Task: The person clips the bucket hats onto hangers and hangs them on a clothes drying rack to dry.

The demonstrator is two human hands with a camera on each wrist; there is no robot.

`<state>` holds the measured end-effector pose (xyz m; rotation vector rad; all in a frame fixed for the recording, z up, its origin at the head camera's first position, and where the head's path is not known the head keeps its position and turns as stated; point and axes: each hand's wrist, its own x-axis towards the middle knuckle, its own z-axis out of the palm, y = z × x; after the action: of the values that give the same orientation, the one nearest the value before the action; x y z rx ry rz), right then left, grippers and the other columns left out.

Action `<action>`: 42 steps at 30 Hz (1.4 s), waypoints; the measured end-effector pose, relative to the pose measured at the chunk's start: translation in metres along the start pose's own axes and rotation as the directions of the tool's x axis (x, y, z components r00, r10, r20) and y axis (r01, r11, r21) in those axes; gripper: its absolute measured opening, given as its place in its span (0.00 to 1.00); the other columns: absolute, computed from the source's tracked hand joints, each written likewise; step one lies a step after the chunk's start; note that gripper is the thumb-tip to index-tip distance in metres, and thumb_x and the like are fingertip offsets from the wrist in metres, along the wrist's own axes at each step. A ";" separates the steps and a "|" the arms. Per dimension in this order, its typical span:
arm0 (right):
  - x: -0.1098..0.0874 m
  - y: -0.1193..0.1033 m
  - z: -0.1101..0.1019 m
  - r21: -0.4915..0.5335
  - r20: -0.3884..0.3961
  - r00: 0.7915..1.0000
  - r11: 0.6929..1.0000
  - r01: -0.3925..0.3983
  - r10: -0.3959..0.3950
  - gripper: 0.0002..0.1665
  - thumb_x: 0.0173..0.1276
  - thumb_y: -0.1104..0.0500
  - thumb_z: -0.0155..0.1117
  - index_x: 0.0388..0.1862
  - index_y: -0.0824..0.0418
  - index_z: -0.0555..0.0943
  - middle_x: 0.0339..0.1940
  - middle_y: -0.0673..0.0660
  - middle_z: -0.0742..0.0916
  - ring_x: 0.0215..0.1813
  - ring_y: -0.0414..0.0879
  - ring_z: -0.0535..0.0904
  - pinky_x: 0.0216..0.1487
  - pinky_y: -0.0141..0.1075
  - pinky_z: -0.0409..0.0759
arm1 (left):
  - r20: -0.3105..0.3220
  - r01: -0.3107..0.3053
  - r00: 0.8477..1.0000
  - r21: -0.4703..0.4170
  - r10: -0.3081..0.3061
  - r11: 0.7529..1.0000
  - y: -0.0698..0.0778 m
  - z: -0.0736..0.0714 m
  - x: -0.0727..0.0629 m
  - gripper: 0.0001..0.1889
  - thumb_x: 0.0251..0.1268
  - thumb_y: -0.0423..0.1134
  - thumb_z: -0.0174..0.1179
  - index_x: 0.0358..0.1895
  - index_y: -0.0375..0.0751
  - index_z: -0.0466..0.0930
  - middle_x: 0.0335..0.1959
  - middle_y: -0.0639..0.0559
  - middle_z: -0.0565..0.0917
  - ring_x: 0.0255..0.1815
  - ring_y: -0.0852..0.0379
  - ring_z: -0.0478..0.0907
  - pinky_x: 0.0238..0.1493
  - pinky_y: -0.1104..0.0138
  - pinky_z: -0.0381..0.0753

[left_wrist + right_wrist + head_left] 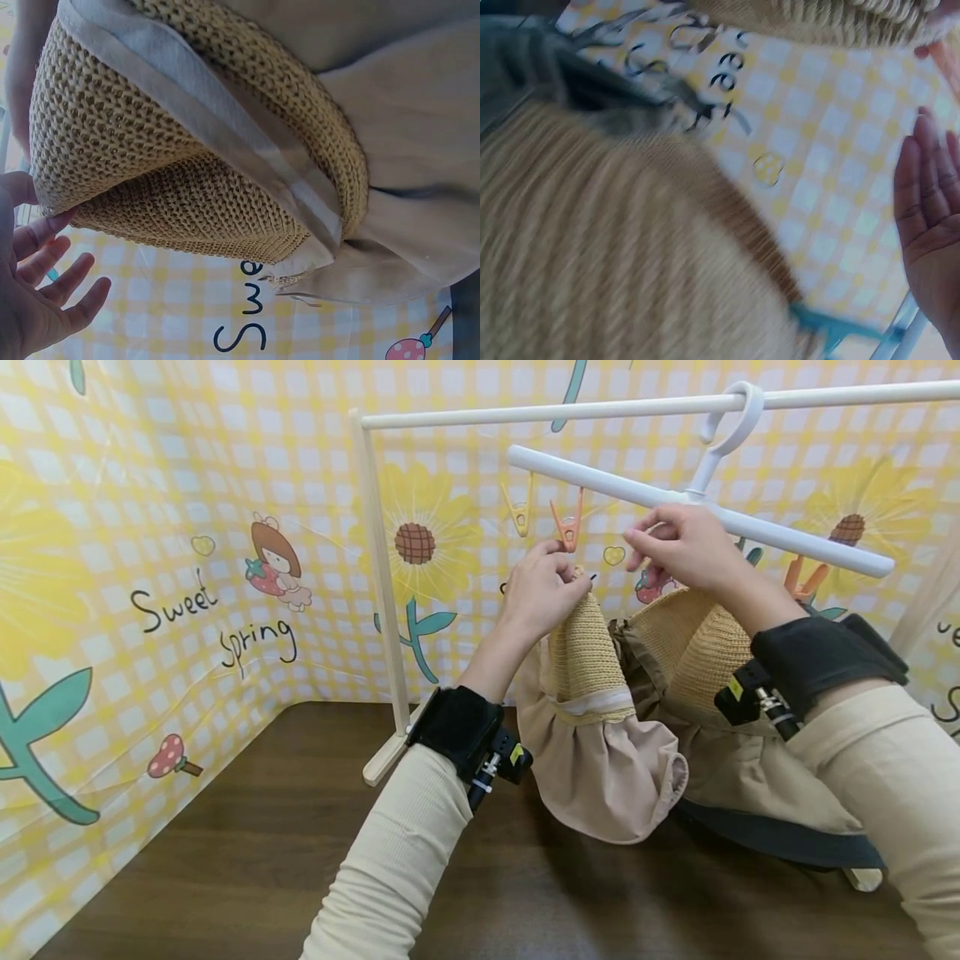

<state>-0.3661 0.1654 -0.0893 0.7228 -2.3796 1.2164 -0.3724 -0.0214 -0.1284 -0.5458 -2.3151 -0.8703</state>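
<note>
My left hand (540, 587) pinches the crown of a woven straw hat (592, 647) with a pale pink fabric brim hanging below. In the left wrist view, thumb and forefinger hold the edge of the hat (112, 135) while the other fingers spread apart. Just above this hand an orange clip (568, 527) dangles from the white hanger (622, 485); whether it touches the hat cannot be told. Holding nothing, my right hand (686, 545) is in front of the hanger bar, its fingers extended in the right wrist view. Below it is a second straw hat (697, 643) with a khaki brim.
A yellow clip (521, 514) hangs near the hanger's raised left end. Another orange clip (806, 581) is at its lower right, and a teal clip (840, 326) meets the second hat. The hanger hooks over a white rail (540, 414) on a wooden stand above a brown table (247, 827).
</note>
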 end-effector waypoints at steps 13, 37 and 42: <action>0.023 -0.036 0.044 -0.215 0.072 0.994 0.974 -0.066 0.084 0.26 0.70 0.45 0.51 0.53 0.66 0.75 0.44 0.62 0.85 0.23 0.33 0.77 0.26 0.28 0.77 | 0.011 -0.023 1.000 -0.017 0.023 1.000 -0.001 -0.005 -0.003 0.12 0.61 0.41 0.53 0.24 0.40 0.81 0.60 0.52 0.75 0.55 0.54 0.75 0.46 0.66 0.75; 0.021 -0.047 0.042 -0.191 0.050 0.982 0.967 -0.169 0.181 0.22 0.67 0.49 0.56 0.47 0.66 0.81 0.36 0.49 0.83 0.25 0.30 0.77 0.34 0.25 0.77 | -0.094 0.051 0.993 -0.145 -0.065 0.988 0.008 -0.004 -0.007 0.10 0.64 0.41 0.55 0.31 0.40 0.82 0.43 0.48 0.81 0.31 0.58 0.72 0.28 0.73 0.66; 0.019 -0.049 0.040 -0.183 0.001 0.977 0.960 -0.210 0.214 0.15 0.61 0.50 0.62 0.34 0.60 0.85 0.26 0.42 0.83 0.24 0.31 0.78 0.33 0.26 0.77 | -0.062 0.122 0.988 -0.268 -0.144 0.956 0.007 -0.004 -0.006 0.11 0.62 0.45 0.59 0.29 0.42 0.81 0.26 0.53 0.79 0.14 0.64 0.56 0.17 0.75 0.57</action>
<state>-0.3560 0.1029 -0.0702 0.4339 -2.5972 1.0544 -0.3624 -0.0204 -0.1263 -0.4582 -2.1959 -1.2542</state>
